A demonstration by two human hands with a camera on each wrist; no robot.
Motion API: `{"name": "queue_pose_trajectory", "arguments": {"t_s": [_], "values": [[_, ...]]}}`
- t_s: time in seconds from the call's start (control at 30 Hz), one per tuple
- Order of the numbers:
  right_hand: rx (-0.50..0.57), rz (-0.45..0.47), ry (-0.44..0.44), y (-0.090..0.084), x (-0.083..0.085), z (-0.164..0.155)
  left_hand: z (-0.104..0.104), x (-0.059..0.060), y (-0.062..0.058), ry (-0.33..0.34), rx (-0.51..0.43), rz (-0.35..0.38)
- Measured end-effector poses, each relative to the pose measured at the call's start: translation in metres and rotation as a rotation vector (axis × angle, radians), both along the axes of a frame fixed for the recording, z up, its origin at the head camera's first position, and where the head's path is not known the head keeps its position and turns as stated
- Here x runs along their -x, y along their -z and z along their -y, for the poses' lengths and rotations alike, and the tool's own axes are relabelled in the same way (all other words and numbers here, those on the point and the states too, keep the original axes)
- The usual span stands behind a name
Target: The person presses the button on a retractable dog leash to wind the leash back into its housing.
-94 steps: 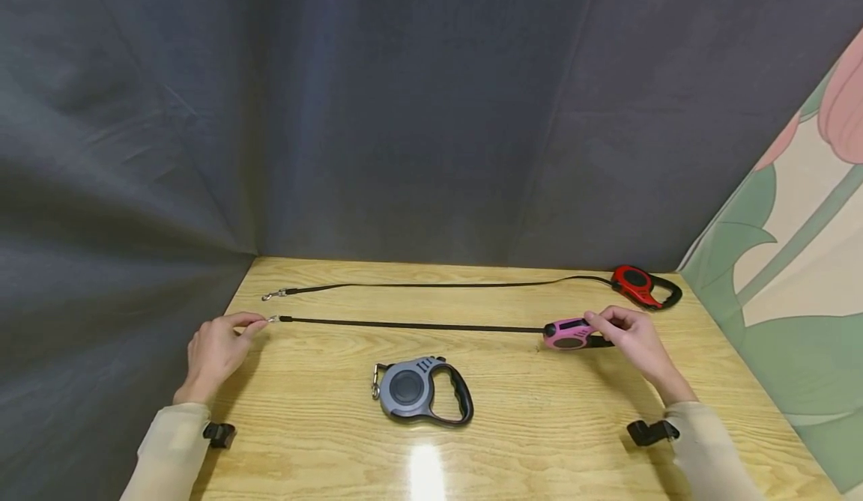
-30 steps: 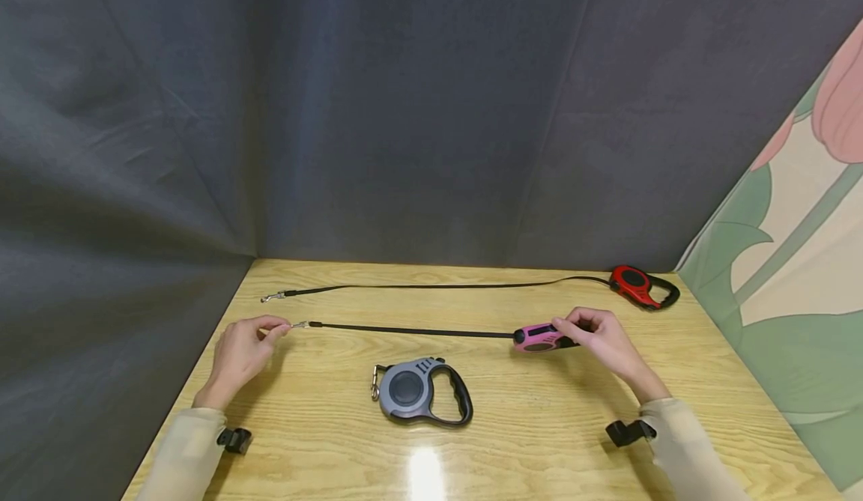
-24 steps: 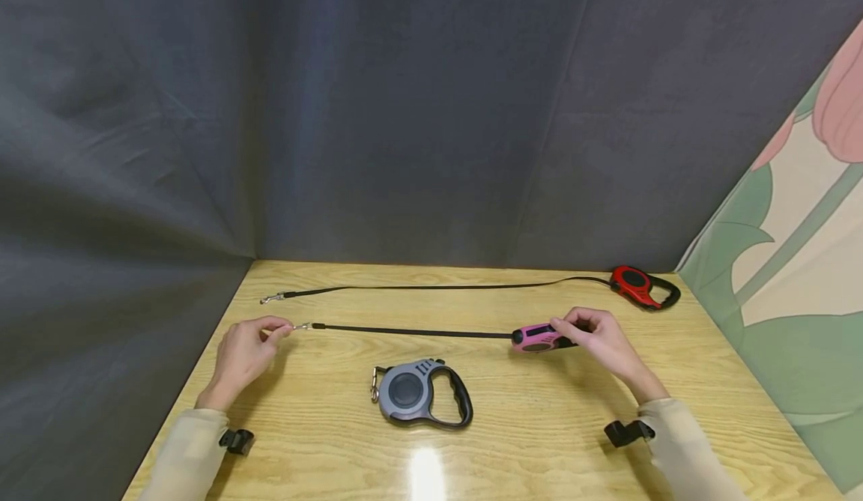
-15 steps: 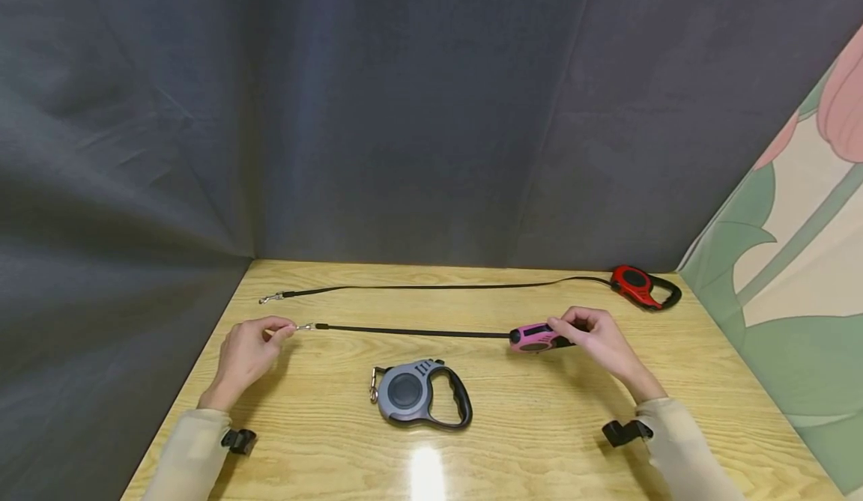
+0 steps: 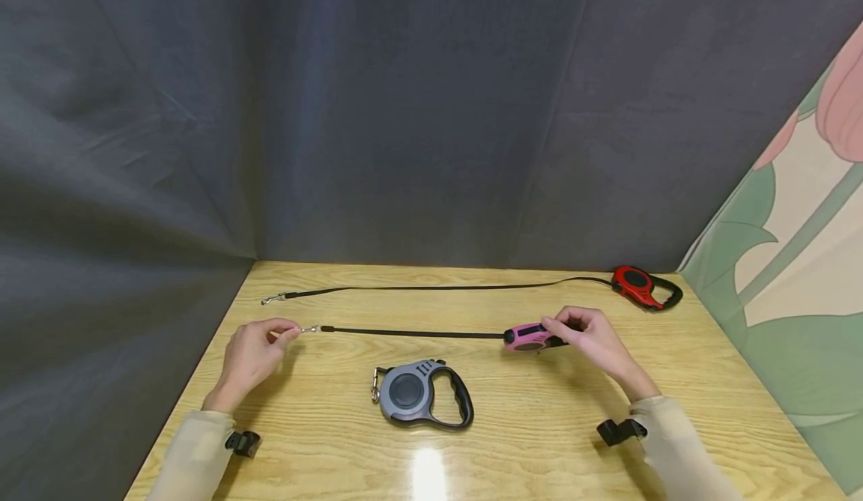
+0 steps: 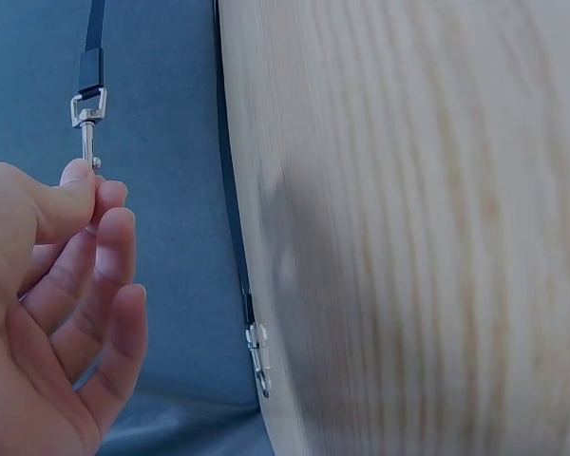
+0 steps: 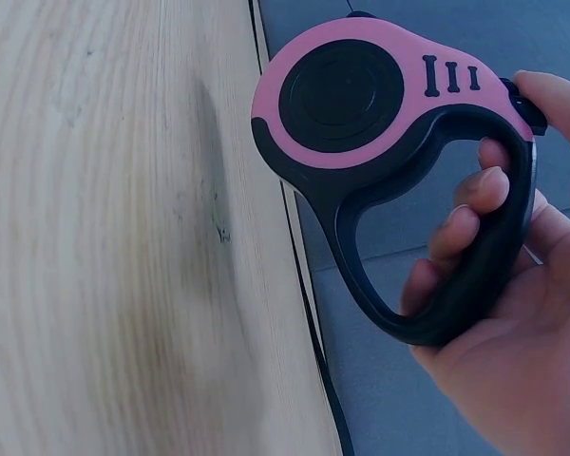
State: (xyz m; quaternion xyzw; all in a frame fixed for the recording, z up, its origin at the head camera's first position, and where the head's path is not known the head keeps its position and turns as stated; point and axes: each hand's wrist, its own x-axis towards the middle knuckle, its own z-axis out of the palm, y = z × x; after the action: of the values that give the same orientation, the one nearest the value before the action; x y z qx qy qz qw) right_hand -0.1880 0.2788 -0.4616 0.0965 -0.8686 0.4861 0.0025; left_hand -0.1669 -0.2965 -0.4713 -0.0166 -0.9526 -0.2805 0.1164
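In the head view the left hand (image 5: 252,355) sits at the lower left of the frame, over the wooden counter (image 5: 539,426), and pinches the metal clip (image 5: 310,329) at the end of a black strap (image 5: 411,333) between thumb and fingertips. The left wrist view shows that clip (image 6: 87,128) at the upper left, hanging straight from the strap and caught at its tip by the thumb and forefinger, while the other fingers (image 6: 109,313) lie loosely curled below.

The right hand (image 5: 593,340), right of centre in the head view, grips the pink leash reel (image 5: 527,336), which is held just above the counter at the right end of the strap. In the right wrist view the pink leash reel (image 7: 361,95) fills the upper middle of the frame; the fingers (image 7: 465,214) pass through its black handle loop and the thumb lies on top near the three ridges.

The strap runs nearly straight from left hand to right hand across the middle of the counter.

Toward the far edge lies a red leash reel (image 5: 637,285) at the right, its own black strap (image 5: 438,287) stretched to the left and ending in a clip. A grey leash reel (image 5: 418,392) lies flat near the lower centre, apart from both hands. A dark cloth backdrop (image 5: 404,111) rises behind the counter.
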Motion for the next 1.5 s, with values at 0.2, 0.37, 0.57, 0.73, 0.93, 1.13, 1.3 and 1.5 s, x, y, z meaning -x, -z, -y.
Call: {"name": "queue_pose_trajectory", "arguments": {"t_s": [0.2, 0.37, 0.57, 0.73, 0.93, 1.13, 1.3, 1.5], "values": [[0.002, -0.003, -0.006, -0.002, -0.001, 0.003, -0.003, 0.0, 0.0, 0.0, -0.01, 0.0], [0.007, -0.003, -0.012, -0.003, -0.001, 0.005, -0.005, 0.0, -0.002, -0.006, -0.012, -0.004], [0.017, -0.005, -0.015, -0.004, 0.0, 0.007, -0.008, 0.002, -0.003, 0.003, -0.007, -0.02], [0.023, -0.009, -0.018, -0.004, 0.001, 0.011, -0.012, 0.002, -0.004, 0.017, -0.01, -0.023], [0.028, 0.001, -0.025, -0.003, 0.001, 0.015, -0.018, 0.002, -0.004, 0.03, -0.014, -0.011], [0.035, -0.007, -0.033, -0.002, 0.003, 0.02, -0.023, 0.004, -0.006, 0.043, -0.024, -0.015], [0.047, -0.014, -0.046, -0.003, 0.004, 0.025, -0.026, 0.003, -0.005, 0.044, -0.032, -0.008], [0.062, -0.012, -0.058, -0.002, 0.004, 0.03, -0.03, 0.0, -0.003, 0.051, -0.041, 0.01]]}}
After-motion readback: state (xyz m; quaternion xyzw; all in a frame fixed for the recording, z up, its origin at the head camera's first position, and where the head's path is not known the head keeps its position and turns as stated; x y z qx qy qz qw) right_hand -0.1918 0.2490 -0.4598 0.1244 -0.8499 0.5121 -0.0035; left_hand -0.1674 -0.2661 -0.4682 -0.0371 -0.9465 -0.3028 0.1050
